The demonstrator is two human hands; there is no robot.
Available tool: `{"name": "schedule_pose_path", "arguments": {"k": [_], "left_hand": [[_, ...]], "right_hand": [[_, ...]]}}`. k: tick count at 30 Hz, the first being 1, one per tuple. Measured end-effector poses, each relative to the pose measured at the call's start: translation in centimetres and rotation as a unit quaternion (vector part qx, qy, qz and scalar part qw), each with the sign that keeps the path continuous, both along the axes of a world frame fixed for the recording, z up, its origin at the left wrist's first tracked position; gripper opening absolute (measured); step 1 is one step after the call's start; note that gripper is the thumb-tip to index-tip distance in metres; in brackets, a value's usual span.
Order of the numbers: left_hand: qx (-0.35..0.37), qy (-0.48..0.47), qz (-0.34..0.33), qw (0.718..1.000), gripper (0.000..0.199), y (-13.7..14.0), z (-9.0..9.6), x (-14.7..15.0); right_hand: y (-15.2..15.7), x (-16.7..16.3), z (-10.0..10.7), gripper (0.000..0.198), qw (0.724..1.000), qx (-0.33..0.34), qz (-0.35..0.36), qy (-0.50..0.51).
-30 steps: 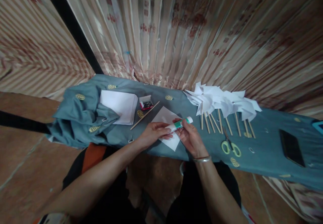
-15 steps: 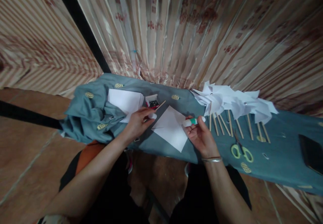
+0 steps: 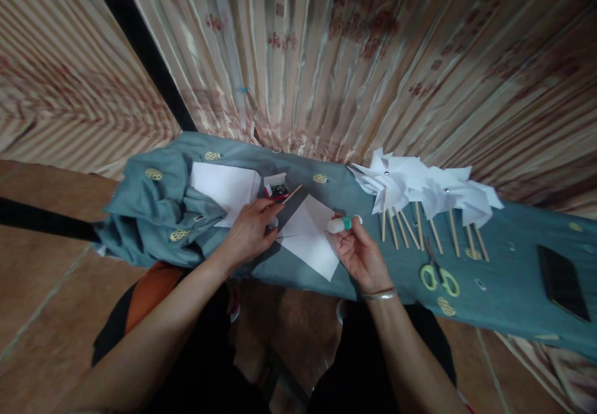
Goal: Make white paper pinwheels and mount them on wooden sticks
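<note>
My right hand [image 3: 360, 255] is closed round a white and green glue stick [image 3: 339, 224], held over the right corner of a square white sheet of paper [image 3: 311, 240]. The sheet lies turned on its corner and has a slit near its left corner. My left hand [image 3: 252, 230] is at the sheet's left side, palm down, with the small white glue stick cap [image 3: 273, 222] mostly hidden under its curled fingers. A thin wooden stick [image 3: 293, 194] shows beyond these fingertips. Close behind stands a small open box of dark pins [image 3: 277, 187].
Left of the box is a stack of white paper [image 3: 224, 187]. White paper pinwheels [image 3: 420, 181] on wooden sticks lie to the right, with green-handled scissors [image 3: 438, 274] in front and a black phone [image 3: 563, 282] farther right. A patterned curtain [image 3: 298, 59] hangs behind the cloth-covered table [image 3: 508, 283].
My left hand has turned palm down, and the cap is now mostly covered by it. My right hand still holds the glue stick. The whole view has shifted slightly.
</note>
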State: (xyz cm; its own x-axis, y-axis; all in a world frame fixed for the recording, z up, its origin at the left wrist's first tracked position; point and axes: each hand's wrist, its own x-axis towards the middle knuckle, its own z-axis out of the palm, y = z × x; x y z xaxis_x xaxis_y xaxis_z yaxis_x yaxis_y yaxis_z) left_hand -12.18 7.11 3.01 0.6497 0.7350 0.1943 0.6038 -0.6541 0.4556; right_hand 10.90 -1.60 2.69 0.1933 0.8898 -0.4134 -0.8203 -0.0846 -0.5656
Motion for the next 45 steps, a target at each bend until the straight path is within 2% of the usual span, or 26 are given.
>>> {"name": "schedule_pose_path", "arguments": {"k": [5, 10, 14, 19, 24, 29, 34, 41, 45], "left_hand": [[0.022, -0.012, 0.007, 1.0, 0.045, -0.5, 0.2, 1.0], [0.054, -0.025, -0.061, 0.996, 0.033, -2.3, 0.0, 3.1], [0.049, -0.025, -0.114, 0.992, 0.029, -3.5, -0.4, 4.6], [0.051, -0.028, -0.141, 0.988, 0.028, -4.3, -1.0, 5.2], [0.048, 0.007, -0.132, 0.99, 0.044, -4.7, -1.9, 5.1], [0.031, 0.033, -0.129, 0.991, 0.049, -5.2, -2.6, 5.3], [0.025, 0.029, -0.125, 0.991, 0.05, -5.3, -3.0, 5.4], [0.019, 0.021, -0.124, 0.992, 0.05, -5.3, -3.3, 5.6], [0.017, 0.014, -0.124, 0.992, 0.048, -5.4, -3.3, 5.7]], "right_hand": [[-0.2, 0.4, -0.1, 0.014, 0.999, 0.029, 0.034, -0.017], [-0.5, 0.5, 0.3, 0.024, 0.998, 0.02, 0.056, -0.003], [-0.5, 0.4, 1.1, 0.027, 0.999, 0.012, 0.051, -0.01], [-0.2, 1.9, 1.9, 0.025, 0.999, 0.025, 0.011, -0.016], [0.8, 3.1, 2.0, 0.027, 0.994, 0.004, -0.044, -0.1], [1.6, 2.4, 1.7, 0.034, 0.977, -0.022, 0.013, -0.212], [2.1, 1.7, 1.0, 0.034, 0.959, -0.024, 0.069, -0.274], [2.6, 1.4, -0.3, 0.037, 0.922, -0.038, 0.107, -0.37], [2.8, 1.1, -0.7, 0.041, 0.902, -0.048, 0.1, -0.418]]}}
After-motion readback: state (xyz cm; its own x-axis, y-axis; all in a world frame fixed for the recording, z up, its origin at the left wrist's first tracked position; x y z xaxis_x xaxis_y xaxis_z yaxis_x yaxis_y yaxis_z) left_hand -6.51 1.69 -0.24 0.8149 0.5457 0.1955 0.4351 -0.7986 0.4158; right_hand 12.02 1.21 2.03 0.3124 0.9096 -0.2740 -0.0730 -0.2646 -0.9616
